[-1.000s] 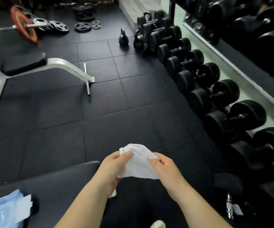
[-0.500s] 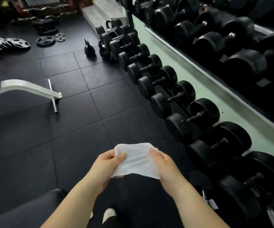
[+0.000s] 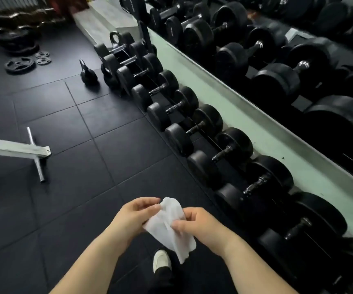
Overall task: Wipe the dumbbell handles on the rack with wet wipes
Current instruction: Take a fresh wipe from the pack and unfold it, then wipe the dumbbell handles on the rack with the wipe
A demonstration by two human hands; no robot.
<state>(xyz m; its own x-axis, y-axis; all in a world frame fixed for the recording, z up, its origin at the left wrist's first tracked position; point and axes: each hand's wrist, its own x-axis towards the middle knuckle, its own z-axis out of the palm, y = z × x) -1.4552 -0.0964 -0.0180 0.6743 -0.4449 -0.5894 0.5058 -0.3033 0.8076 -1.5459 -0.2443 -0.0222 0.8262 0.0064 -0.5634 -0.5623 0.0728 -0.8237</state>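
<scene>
Two tiers of rack [image 3: 256, 117] run along the person's right, its lower dumbbells [image 3: 178, 139] set side by side, handles [image 3: 221, 154] open to the aisle for easy reach. The left hand [image 3: 133, 217] and right hand [image 3: 202, 227] each pinch the wet wipe [image 3: 169, 230] between them, seemingly bunching it into a pad, clear of every handle.

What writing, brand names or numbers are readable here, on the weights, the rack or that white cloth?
None can be read.
upper-rack dumbbells: faint pale marks on the end faces, too blurred to read.
floor plates: any markings are too small to tell.
wet wipe: plain white, no print shows.
</scene>
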